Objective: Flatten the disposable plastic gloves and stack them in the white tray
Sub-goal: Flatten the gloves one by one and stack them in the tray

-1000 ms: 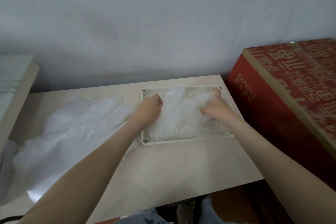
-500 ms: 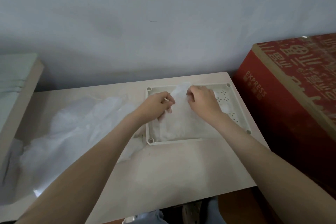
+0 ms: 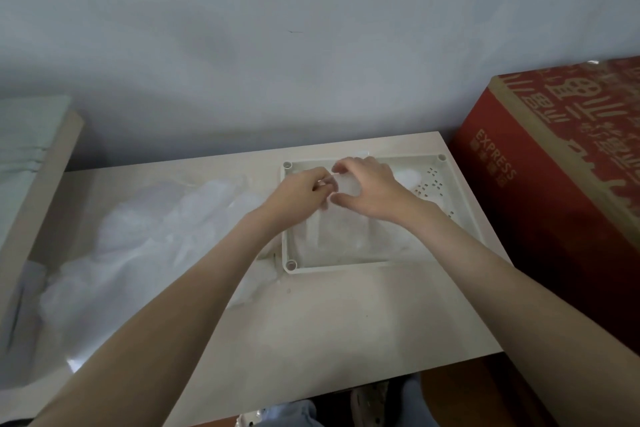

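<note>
The left hand (image 3: 304, 192) is pinching the far part of a clear glove (image 3: 349, 236) lying in the white tray (image 3: 381, 264). The right hand (image 3: 372, 191) is sitting just beside it over the same glove, forefinger and thumb curved apart; whether it is gripping the film I cannot tell. The tray is resting far right on the counter (image 3: 346, 329), with a loose pile of gloves (image 3: 145, 246) lying to its left.
</note>
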Demonstrator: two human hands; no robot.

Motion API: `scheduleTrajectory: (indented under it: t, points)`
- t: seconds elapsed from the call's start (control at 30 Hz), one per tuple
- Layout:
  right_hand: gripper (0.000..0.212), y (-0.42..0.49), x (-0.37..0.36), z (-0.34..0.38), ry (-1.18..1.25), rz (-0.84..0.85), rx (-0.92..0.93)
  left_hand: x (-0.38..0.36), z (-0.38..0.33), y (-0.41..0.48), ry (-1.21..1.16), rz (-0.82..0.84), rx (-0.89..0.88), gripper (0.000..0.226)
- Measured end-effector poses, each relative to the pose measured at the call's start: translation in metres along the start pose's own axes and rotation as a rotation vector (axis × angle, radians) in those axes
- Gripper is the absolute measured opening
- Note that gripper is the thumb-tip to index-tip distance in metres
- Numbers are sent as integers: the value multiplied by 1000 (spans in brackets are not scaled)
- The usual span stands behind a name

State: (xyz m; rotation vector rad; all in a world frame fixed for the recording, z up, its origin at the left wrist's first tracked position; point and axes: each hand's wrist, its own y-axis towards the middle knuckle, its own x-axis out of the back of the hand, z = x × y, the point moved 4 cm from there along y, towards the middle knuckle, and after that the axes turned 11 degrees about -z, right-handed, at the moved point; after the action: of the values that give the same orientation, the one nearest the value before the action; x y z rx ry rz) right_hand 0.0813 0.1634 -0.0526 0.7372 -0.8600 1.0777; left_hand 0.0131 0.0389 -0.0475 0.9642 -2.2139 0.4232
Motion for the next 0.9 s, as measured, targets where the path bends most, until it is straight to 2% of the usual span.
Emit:
scheduleTrajectory:
  t: [0.07,0.13,0.37,0.53,0.57,0.6,0.7,0.77,0.83,0.9]
  points:
    - [24,1,-1,-1,-31,-53,23,2,-3,-1,-71,-9,-4,18]
    - [16,2,4,-2,0,-95,7,5,-4,-2,-64,-33,-9,19]
    - [16,2,20,-8,113,-125,-124,8,-3,-3,-44,-46,1,16]
    - [13,-1,23,-4,384,-95,-244,9,-13,-6,-223,-33,68,16]
    - [8,-2,23,-3,470,-64,-274,8,-16,-7,-281,-42,91,15]
    - [12,-4,24,-2,522,-24,-282,8,-18,-8,-350,-53,127,15]
    - [43,-7,28,1,383,98,-210,5,-23,-10,-436,-119,238,17]
    - [36,-7,30,0,272,116,-162,4,-24,-10,-400,-129,270,19]
    - [16,-4,33,-5,251,108,-143,4,-26,-11,-390,-111,267,19]
    - [23,-4,38,-8,274,103,-149,4,-27,-11,-373,-101,248,18]
